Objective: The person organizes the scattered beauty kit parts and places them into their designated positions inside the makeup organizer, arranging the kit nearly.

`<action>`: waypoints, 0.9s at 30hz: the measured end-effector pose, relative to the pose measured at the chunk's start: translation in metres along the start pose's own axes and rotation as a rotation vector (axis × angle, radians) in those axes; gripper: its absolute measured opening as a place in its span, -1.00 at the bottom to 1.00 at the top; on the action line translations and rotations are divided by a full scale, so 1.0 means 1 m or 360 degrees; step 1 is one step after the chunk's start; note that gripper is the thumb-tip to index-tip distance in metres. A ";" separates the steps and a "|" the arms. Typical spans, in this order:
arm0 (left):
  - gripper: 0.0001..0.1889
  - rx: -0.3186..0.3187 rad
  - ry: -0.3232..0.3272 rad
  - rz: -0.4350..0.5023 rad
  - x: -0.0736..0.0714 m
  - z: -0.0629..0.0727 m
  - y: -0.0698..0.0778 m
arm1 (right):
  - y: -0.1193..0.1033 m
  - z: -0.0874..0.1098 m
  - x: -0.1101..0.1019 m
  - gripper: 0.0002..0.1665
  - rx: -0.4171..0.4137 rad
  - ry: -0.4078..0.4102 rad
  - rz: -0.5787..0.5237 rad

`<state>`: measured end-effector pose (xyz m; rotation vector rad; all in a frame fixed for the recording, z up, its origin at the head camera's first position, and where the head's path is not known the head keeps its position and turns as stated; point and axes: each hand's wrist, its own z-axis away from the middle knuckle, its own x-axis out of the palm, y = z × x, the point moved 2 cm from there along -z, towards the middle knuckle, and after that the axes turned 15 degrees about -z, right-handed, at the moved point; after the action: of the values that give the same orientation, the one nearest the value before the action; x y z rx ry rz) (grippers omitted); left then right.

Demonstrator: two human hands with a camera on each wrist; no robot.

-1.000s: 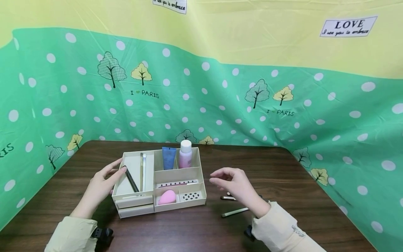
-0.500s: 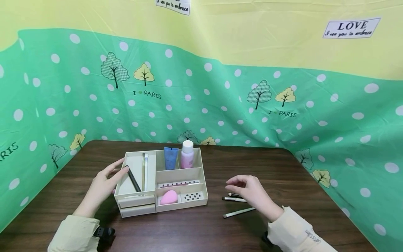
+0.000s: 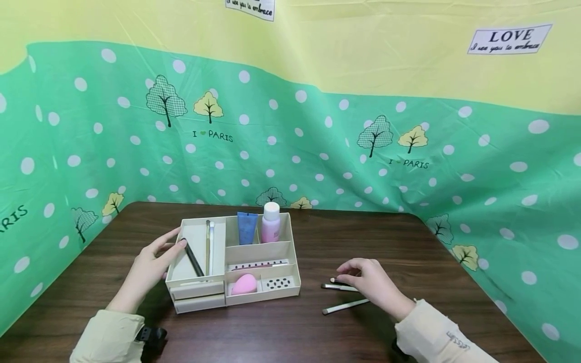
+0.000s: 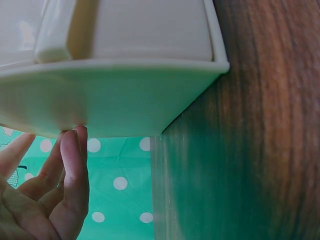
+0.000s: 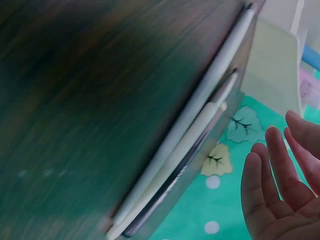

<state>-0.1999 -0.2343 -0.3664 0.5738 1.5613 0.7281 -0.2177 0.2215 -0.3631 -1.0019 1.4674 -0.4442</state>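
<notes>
My left hand [image 3: 150, 262] lies at the left side of a cream makeup organizer [image 3: 295, 291]. Its fingertips [image 4: 74, 142] touch the outer side wall, and the thumb is at the top rim by the end of a black pencil-like stick [image 3: 193, 259]. Loosely bent, my right hand [image 3: 374, 285] hovers just above several loose makeup brushes on the table and holds nothing. A pale-handled brush [image 3: 346, 306] lies nearest me; another brush [image 3: 338, 287] and a dark-tipped one [image 3: 335, 280] are partly hidden under the hand.
Two slim brushes [image 3: 210, 247] lie on the organizer's left top. Its compartments hold a blue tube [image 3: 246, 229], a pink bottle [image 3: 271, 227], a thin pink stick [image 3: 258, 267] and a pink sponge [image 3: 245, 284]. A green dotted curtain [image 3: 290, 151] hangs behind the wooden table [image 3: 272, 333].
My right hand has moved right and toward me, from beside the organizer to over the loose brushes. The left hand stays at the organizer's side. The head view has shifted slightly.
</notes>
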 end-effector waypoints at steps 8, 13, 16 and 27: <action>-0.30 -0.0007 -0.0004 0.0004 0.000 0.000 0.001 | 0.013 0.000 -0.006 -0.89 -0.0040 -0.0027 0.0142; -0.29 -0.0016 -0.0005 -0.0015 0.000 0.001 0.001 | 0.021 -0.002 -0.008 -0.91 -0.0007 -0.0030 0.0207; -0.29 -0.0023 -0.0010 -0.0011 0.000 0.000 0.000 | 0.027 -0.002 -0.008 -0.92 -0.0007 -0.0033 0.0234; -0.30 -0.0013 -0.0002 -0.0009 0.001 0.000 -0.001 | 0.043 -0.006 -0.014 -0.88 0.0164 -0.0033 0.0122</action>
<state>-0.1999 -0.2341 -0.3673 0.5638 1.5574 0.7294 -0.2388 0.2545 -0.3872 -0.8638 1.4444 -0.4480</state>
